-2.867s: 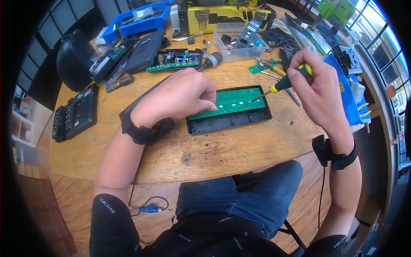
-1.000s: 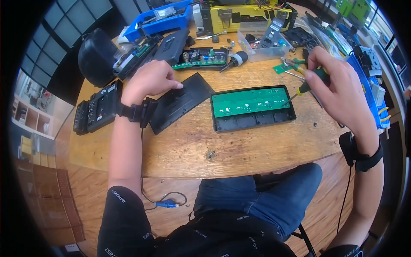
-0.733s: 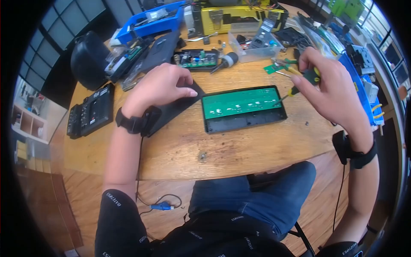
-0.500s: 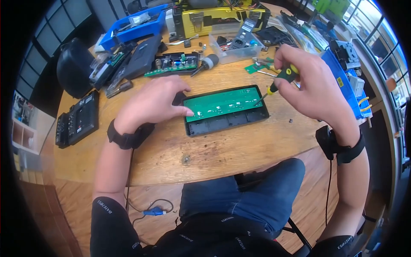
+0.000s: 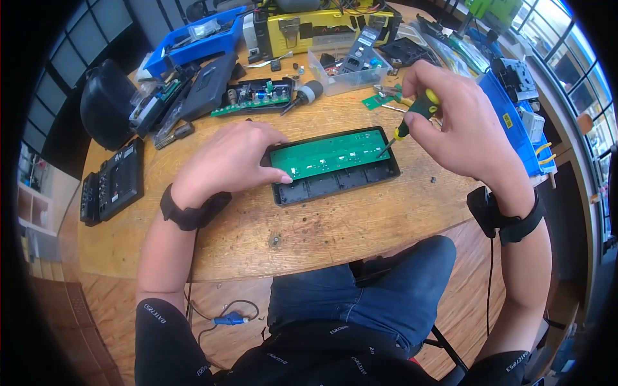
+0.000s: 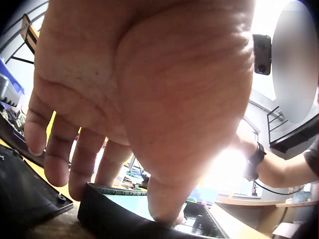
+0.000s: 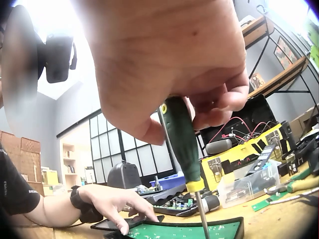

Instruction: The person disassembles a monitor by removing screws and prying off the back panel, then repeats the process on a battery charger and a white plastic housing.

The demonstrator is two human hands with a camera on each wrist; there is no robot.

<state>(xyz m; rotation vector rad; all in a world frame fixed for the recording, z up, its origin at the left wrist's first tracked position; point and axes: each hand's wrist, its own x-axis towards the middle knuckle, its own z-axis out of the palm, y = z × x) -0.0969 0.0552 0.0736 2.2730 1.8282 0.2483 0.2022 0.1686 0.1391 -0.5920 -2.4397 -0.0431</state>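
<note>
A green circuit board (image 5: 328,151) lies in a shallow black plastic case (image 5: 338,188) on the wooden table. My right hand (image 5: 454,125) grips the dark green and yellow handle of a screwdriver (image 7: 180,139), which stands tilted with its tip at the board's right end. Over the case's left end lies my left hand (image 5: 228,157), its fingers fairly straight. Its thumb touches the near left corner by the board's edge, and the other fingers reach past the far left corner. A flat black panel (image 6: 27,194) lies beside the case, mostly hidden under this hand in the head view.
Behind the case are an opened device (image 5: 257,96) with a green board, a clear plastic box (image 5: 351,80) of parts, and pliers (image 5: 399,96). A black device (image 5: 112,183) stands at left. Blue bins (image 5: 193,48) and a yellow toolbox (image 5: 322,29) sit farther back.
My left hand has gone from over the board to the black panel on the left, then back right to the case's left end. The screwdriver tip stays near the board's right end.
</note>
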